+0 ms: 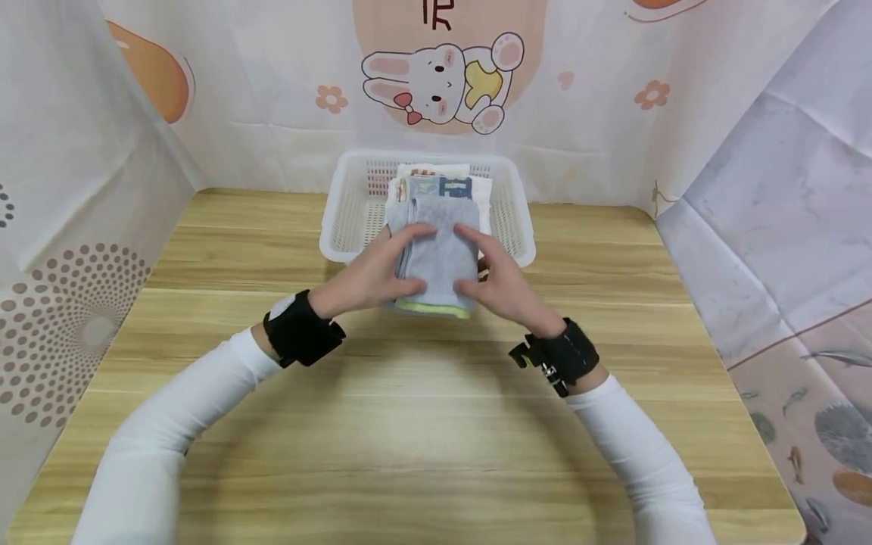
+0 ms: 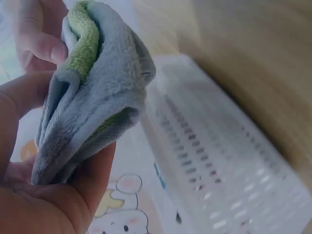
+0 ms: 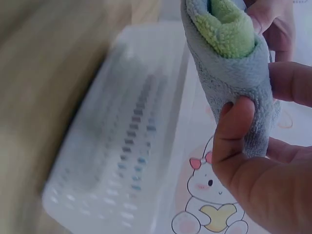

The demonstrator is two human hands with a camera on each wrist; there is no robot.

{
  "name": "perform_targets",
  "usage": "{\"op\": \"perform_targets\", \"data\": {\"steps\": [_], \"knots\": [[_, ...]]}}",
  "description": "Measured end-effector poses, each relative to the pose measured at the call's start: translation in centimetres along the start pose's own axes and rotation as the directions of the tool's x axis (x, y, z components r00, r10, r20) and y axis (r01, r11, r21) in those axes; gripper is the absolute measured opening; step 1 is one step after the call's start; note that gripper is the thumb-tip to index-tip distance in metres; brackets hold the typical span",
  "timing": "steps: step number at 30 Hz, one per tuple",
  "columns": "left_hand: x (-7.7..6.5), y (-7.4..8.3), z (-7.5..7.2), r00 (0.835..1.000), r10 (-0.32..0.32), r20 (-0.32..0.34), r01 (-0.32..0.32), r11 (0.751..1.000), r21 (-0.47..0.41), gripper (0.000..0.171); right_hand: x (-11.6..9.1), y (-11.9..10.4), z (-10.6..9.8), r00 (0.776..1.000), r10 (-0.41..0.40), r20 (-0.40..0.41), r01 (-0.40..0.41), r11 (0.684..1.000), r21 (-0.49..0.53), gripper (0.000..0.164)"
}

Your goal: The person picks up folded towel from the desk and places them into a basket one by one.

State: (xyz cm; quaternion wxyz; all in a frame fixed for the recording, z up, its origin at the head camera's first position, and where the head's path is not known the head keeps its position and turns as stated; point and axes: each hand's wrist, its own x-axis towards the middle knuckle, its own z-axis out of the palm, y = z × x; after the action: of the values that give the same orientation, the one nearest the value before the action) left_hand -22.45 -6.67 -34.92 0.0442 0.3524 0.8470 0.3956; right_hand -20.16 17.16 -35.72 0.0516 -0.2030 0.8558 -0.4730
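A folded grey towel [image 1: 443,250] with a lime-green edge is held between both hands, above the front rim of a white plastic basket [image 1: 334,219]. On its left side the left hand [image 1: 371,272] grips it, thumb on top and fingers beneath, as the left wrist view shows the towel [image 2: 97,83] pinched. From the other side the right hand [image 1: 504,284] holds it, its fingers curled round the cloth [image 3: 234,73] in the right wrist view. Behind the towel, folded white cloths [image 1: 482,198] with blue and brown prints lie in the basket.
The basket stands at the far edge of a wooden table [image 1: 409,439]. A printed curtain [image 1: 272,98] with a cartoon rabbit hangs right behind it. Patterned sheets also hang at the left [image 1: 82,227] and right sides.
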Motion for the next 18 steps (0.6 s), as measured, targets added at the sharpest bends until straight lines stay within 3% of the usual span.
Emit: {"op": "perform_targets", "data": {"steps": [10, 18], "knots": [[5.6, -2.0, -2.9, 0.997, -0.061, 0.051, 0.06, 0.998, 0.036, 0.075, 5.7, -0.3, -3.2, 0.998, 0.061, 0.027, -0.059, 0.994, -0.088, 0.086], [8.7, -3.7, -3.7, 0.984, -0.163, 0.075, 0.159, 0.986, 0.057, 0.077, 9.5, 0.7, -4.2, 0.988, 0.146, 0.06, -0.14, 0.986, -0.086, 0.09]]}}
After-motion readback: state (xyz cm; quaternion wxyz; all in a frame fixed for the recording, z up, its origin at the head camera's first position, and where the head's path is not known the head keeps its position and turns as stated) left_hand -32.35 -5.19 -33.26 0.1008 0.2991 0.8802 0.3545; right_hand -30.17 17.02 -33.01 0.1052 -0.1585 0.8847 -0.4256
